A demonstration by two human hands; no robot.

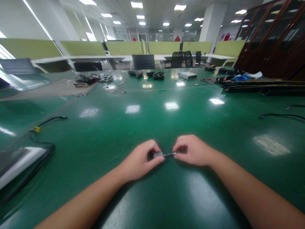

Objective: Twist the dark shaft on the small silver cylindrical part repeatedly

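Observation:
A small slim object with a thicker grey end and a thin dark shaft [169,155] lies level between my two hands, just over the green table. My left hand [140,160] pinches the grey end between thumb and fingers. At the other side, my right hand [195,151] is closed with thumb and fingertips on the tip of the dark shaft. The fingers hide part of both ends, and the picture is too soft to tell what exactly the object is.
Around lie a black cable [53,118] and a white-edged device [26,162] at left, and dark cables [281,115] at right. Farther back are electronic parts [92,79], a silver box [188,75] and long black rails [262,86]. The glossy green table [152,124] reflects ceiling lights.

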